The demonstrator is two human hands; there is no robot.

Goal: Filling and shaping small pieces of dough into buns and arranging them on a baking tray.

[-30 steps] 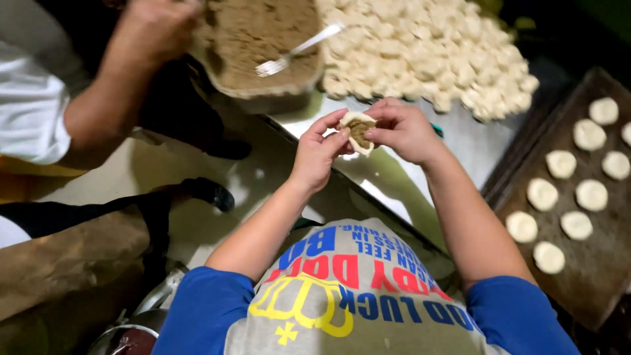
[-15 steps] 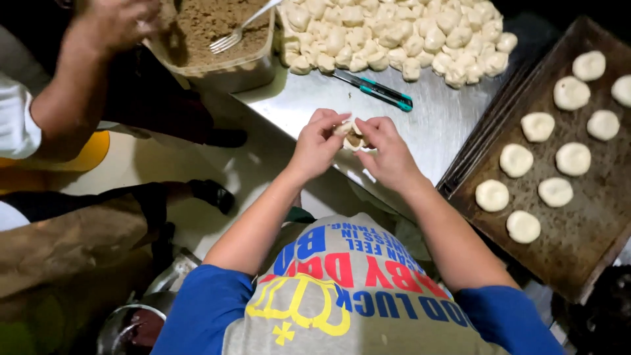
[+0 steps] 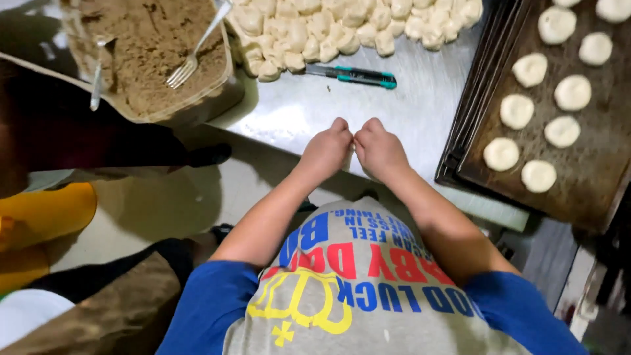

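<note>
My left hand (image 3: 327,152) and my right hand (image 3: 380,150) are pressed together knuckle to knuckle above the near edge of the steel table (image 3: 420,112). Both are closed, backs up, and the dough piece they were holding is hidden between the fingers. A pile of several raw dough pieces (image 3: 342,26) lies at the far side of the table. To the left of it is a clear tub of brown crumbly filling (image 3: 144,59) with a fork (image 3: 194,56) stuck in it. On my right, a dark baking tray (image 3: 591,177) carries several filled dough rounds (image 3: 516,110).
A teal and black utility knife (image 3: 358,75) lies on the table between my hands and the dough pile. Another person's dark shoe (image 3: 204,156) and a yellow object (image 3: 46,217) are on the floor to the left. The tray overhangs the table's right side.
My hands have closed over the filled dough piece, which showed between my fingers before, and moved nearer the table edge. The other person's hand has left the tub; the fork stays in it.
</note>
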